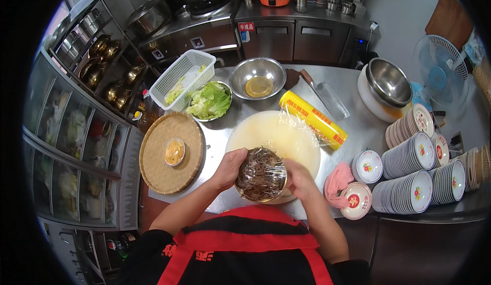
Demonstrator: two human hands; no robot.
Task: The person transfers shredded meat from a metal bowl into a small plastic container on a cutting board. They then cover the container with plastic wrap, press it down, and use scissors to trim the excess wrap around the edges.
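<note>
Both my hands hold a round bowl [262, 174] of dark brown shredded food, with shiny cling film stretched over its top. My left hand [229, 168] grips the bowl's left side, thumb at the rim. On the opposite side my right hand [300, 179] presses against the wall, slightly blurred. The bowl is held above the near part of a round whitish cutting board [249, 131]. A yellow roll box of cling film [313, 120] lies slanted over the board's upper right edge, loose film [293, 122] trailing from it onto the board.
On the left, a woven bamboo tray [153, 162] carries a small bowl of orange food [174, 152]. Beyond stand lettuce [210, 101], a white plastic basket [157, 89], a steel bowl [238, 74] and a cleaver [330, 99]. Stacked bowls [399, 193] and a pink cloth [337, 183] are at right.
</note>
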